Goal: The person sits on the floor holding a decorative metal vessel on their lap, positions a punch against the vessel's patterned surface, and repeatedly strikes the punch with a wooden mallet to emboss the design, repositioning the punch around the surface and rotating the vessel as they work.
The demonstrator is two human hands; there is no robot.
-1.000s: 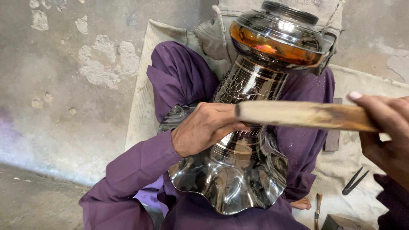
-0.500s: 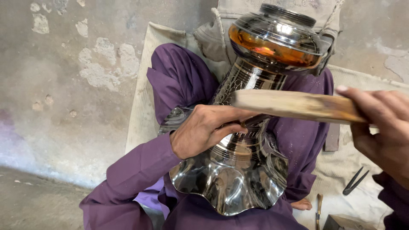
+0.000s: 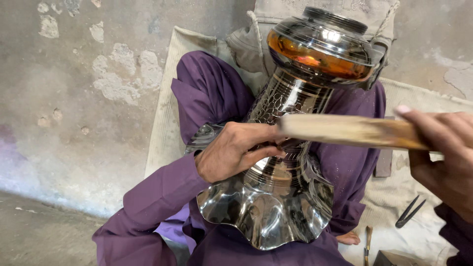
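Across our lap, our left hand [image 3: 236,152] grips the metal vase [image 3: 290,162]; our right hand [image 3: 443,152] clasps a wooden stick [image 3: 350,132].

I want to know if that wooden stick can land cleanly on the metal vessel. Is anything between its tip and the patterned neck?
Yes. The left hand grips the neck of the metal vessel, and its fingers lie right at the tip of the wooden stick, which the right hand holds. Beyond them nothing visible stands between.
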